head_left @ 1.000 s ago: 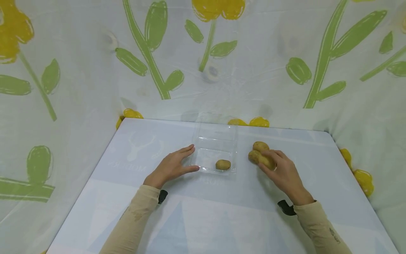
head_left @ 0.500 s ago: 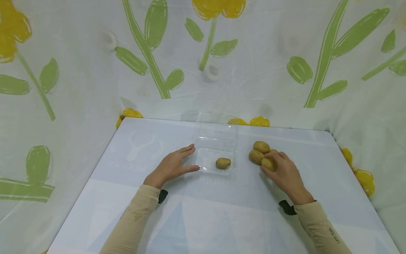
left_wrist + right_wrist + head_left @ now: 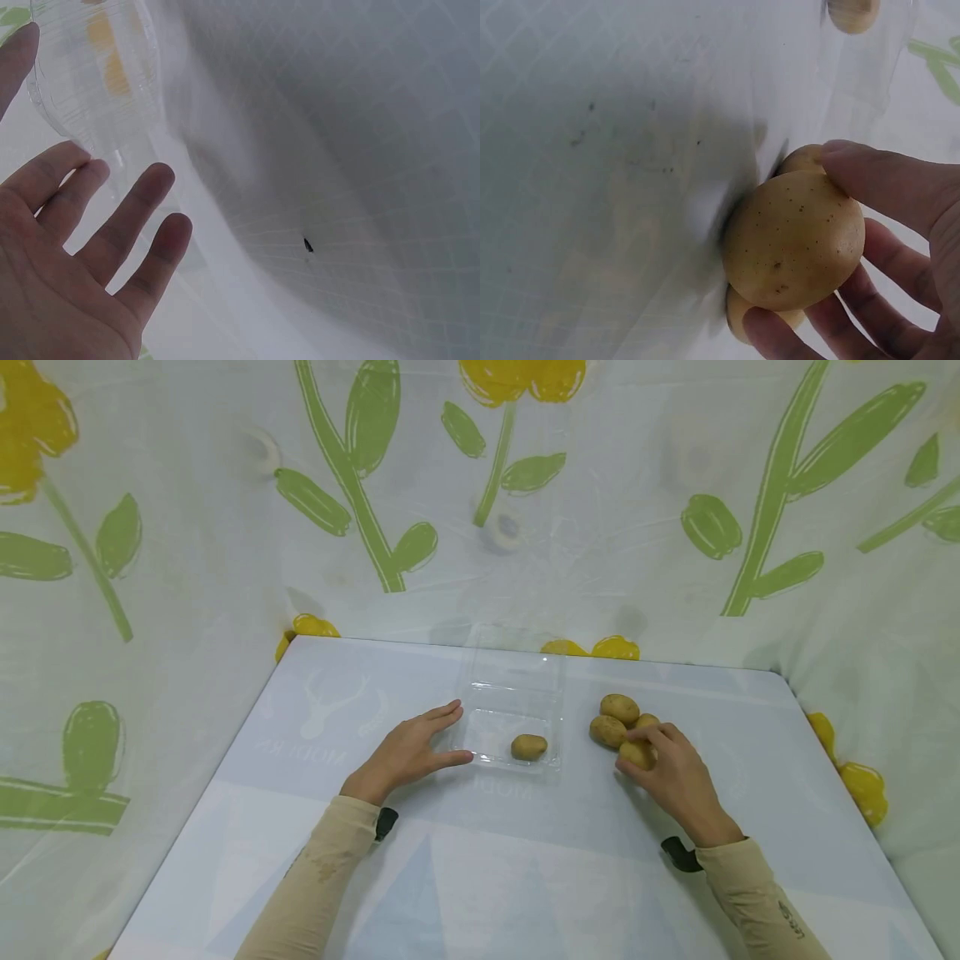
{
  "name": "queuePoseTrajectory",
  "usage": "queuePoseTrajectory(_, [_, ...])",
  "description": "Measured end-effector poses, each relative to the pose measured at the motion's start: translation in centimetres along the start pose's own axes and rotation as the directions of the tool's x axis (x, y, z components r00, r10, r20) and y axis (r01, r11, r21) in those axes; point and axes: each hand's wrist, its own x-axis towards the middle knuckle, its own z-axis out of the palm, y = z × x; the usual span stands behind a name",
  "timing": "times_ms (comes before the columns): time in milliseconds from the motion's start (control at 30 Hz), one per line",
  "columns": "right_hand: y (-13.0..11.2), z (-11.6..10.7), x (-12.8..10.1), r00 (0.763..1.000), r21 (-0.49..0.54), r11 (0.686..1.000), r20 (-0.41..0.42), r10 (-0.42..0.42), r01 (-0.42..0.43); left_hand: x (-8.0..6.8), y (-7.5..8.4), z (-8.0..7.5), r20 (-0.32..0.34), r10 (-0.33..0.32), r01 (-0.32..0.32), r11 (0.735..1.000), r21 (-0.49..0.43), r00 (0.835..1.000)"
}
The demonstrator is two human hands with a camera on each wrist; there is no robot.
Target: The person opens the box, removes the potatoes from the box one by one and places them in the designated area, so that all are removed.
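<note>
My left hand lies open and flat on the table, its fingertips against the left side of a clear plastic container. One potato sits inside the container. My right hand grips a small yellow-brown potato between thumb and fingers, at the near edge of a cluster of three other potatoes. In the right wrist view the held potato fills the centre, with my thumb on top and another potato right behind it. The left wrist view shows my open hand beside the container.
The pale blue table is backed and flanked by a white curtain printed with green stems and yellow flowers. The table's right edge lies beyond the potatoes.
My right hand has slid a little toward me and closed on one potato, uncovering the rest of the cluster. The left hand and container have not moved.
</note>
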Motion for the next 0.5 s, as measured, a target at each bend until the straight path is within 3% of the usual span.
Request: queuePoseTrajectory(500, [0.46,0.22,-0.07,1.000,-0.014,1.000,-0.003,-0.002,0.002,0.06,0.03,0.01,0.005,-0.003,0.003,1.000,0.006,1.000])
